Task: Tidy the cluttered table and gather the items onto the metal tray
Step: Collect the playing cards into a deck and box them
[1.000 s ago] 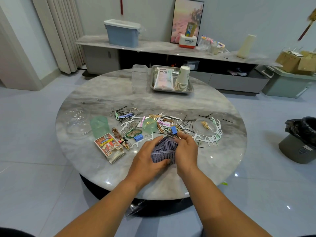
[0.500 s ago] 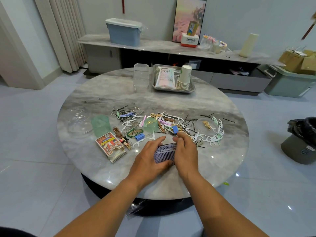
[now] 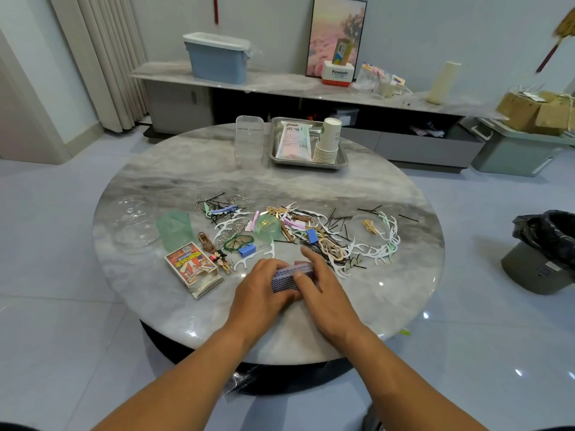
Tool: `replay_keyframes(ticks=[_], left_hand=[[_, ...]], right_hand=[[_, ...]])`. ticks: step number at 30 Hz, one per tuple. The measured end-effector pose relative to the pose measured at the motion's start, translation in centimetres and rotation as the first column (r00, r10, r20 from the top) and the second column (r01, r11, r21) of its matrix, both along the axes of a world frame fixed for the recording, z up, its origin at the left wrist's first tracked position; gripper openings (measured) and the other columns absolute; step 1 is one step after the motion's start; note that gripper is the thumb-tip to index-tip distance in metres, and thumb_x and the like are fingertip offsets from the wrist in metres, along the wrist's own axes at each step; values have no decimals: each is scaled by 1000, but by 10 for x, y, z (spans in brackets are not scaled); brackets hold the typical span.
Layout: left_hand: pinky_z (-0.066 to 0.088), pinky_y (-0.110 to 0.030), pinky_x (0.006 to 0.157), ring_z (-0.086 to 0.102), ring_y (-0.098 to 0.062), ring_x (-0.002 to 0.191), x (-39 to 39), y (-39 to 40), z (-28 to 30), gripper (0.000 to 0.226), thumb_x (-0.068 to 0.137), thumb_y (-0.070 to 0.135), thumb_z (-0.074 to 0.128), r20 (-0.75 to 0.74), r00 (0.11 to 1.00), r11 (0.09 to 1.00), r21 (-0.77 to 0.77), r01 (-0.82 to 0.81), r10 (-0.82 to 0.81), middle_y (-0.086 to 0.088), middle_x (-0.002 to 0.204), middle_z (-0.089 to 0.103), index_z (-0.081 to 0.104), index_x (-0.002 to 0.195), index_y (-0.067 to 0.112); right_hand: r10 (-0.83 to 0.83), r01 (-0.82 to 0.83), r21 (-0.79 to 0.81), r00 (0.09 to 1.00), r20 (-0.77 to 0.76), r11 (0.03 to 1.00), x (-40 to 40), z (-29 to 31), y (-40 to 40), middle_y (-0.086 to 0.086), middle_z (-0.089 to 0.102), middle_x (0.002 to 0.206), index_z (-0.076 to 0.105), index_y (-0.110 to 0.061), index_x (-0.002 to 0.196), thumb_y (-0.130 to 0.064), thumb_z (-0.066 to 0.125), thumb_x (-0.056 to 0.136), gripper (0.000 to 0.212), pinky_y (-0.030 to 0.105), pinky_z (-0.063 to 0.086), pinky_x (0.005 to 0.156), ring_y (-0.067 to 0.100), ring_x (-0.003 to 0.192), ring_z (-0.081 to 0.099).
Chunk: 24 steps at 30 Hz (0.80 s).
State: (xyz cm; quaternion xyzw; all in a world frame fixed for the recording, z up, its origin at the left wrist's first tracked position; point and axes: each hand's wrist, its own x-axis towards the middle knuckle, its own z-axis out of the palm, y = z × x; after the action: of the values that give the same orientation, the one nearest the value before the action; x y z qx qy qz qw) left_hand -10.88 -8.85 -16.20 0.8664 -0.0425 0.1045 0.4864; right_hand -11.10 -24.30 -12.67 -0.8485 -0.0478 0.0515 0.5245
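A squared-up deck of blue-backed playing cards (image 3: pixel 287 276) stands on its long edge at the near side of the round marble table (image 3: pixel 404 287). My left hand (image 3: pixel 263 290) grips its left end and my right hand (image 3: pixel 320 284) grips its right end, thumb across the face. The empty card box (image 3: pixel 194 269) lies open to the left. At the far side sits the metal tray (image 3: pixel 342 160), holding a white packet (image 3: pixel 294 141) and a stack of paper cups (image 3: pixel 328 140).
Floss picks, hairpins, paper clips, rubber bands and blue binder clips (image 3: pixel 247 249) litter the table's middle. Two green cups (image 3: pixel 174 228), a clear lid (image 3: pixel 133 220), a clear dish (image 3: pixel 370 227) and a clear box (image 3: pixel 249 140) stand around. A bin (image 3: pixel 547 253) is on the floor at right.
The fanned, tilted cards have been pushed together into a tight deck standing on its edge between both hands. The view has shifted slightly.
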Motion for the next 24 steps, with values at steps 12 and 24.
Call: replay_keyframes(ticks=[12,24], left_hand=[[56,-29,61,73,-16,80,48,19,74,44,69,15,90,-428,902,473,-786,-399,50,-6,104,76,63,103,18],[59,-46,84,68,-33,93,46,33,78,28,97,14,58,-515,790,60,-847,-527,-331,-23,105,68,60,119,-4]], right_hand=[[-141,131,146,988,59,981,21,20,-7,-6,73,105,70,-25,119,-16,69,95,26,25,57,80,11,92,69],[178,7,476,922,-342,879,17,-10,37,16,76,108,75,-2,112,0,72,90,23,35,58,95,25,101,72]])
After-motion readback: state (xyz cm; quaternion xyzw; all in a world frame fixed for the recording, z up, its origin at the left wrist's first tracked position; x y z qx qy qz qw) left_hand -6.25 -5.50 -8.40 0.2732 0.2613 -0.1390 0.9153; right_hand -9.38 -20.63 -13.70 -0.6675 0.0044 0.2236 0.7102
